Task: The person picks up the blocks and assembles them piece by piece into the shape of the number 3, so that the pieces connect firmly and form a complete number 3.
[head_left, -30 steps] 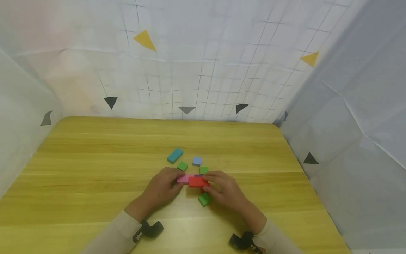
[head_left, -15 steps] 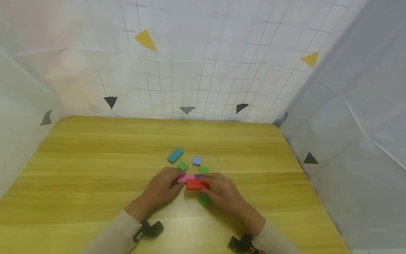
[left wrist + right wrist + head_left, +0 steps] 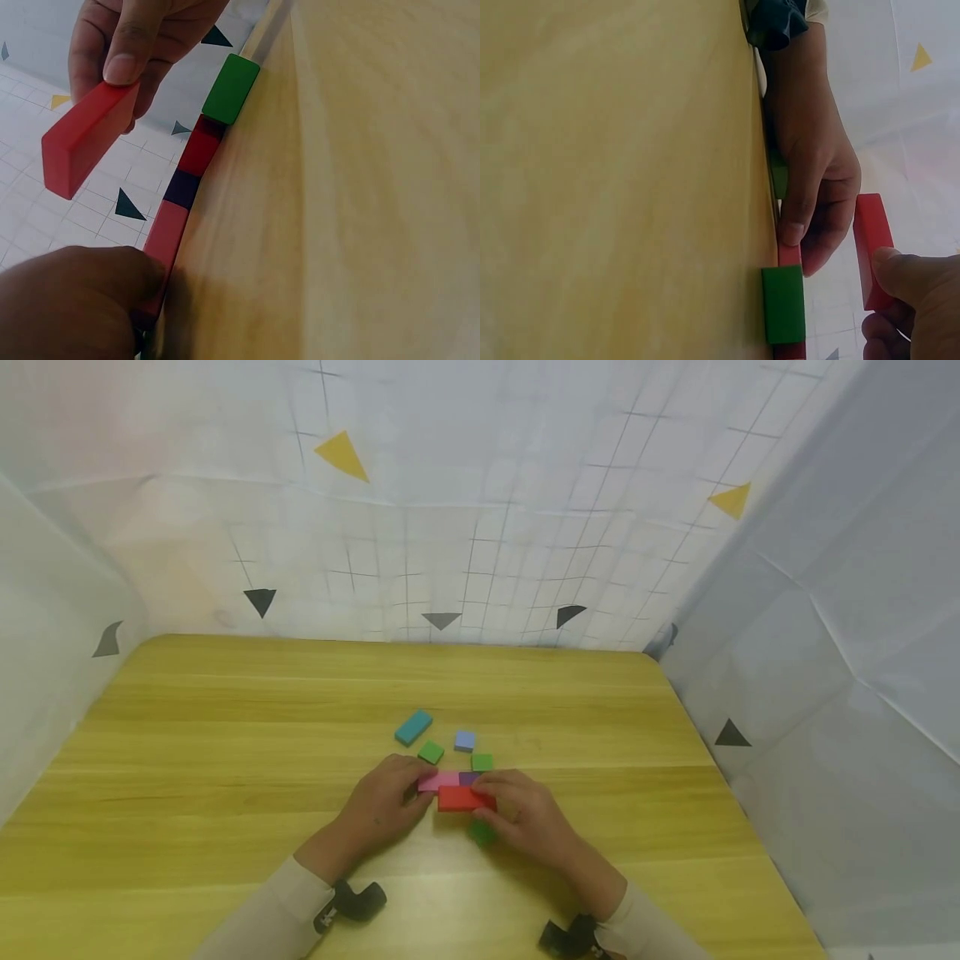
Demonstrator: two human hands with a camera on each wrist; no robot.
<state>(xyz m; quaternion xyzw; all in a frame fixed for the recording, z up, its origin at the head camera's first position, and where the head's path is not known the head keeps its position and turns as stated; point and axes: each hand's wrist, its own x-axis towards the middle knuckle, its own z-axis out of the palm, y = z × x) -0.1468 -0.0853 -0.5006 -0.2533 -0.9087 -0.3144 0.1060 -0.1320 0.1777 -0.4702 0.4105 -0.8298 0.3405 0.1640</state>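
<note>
- My left grip [image 3: 386,802] has stayed put, pinching the left end of the pink block [image 3: 447,780].
- The red block [image 3: 454,799] has come toward me over the last second; it hangs in the air on my side of the pink block, a little to its right.
- The purple block [image 3: 467,778], just right of the pink block, shows more now; I judge the red block is not yet laid down.
- My right grip [image 3: 528,810], right of the pink block, holds that red block between thumb and fingers.
- Well left of the pink block, a pale left sheet [image 3: 52,593] walls in the wood-grained counter [image 3: 262,760].
- Beyond the pink block, a teal block [image 3: 413,727] lies on the counter; farther back hangs a gridded back sheet [image 3: 427,552].
- Well right of the pink block, a creased right sheet [image 3: 862,760] carries a dark triangle [image 3: 732,734].
</note>
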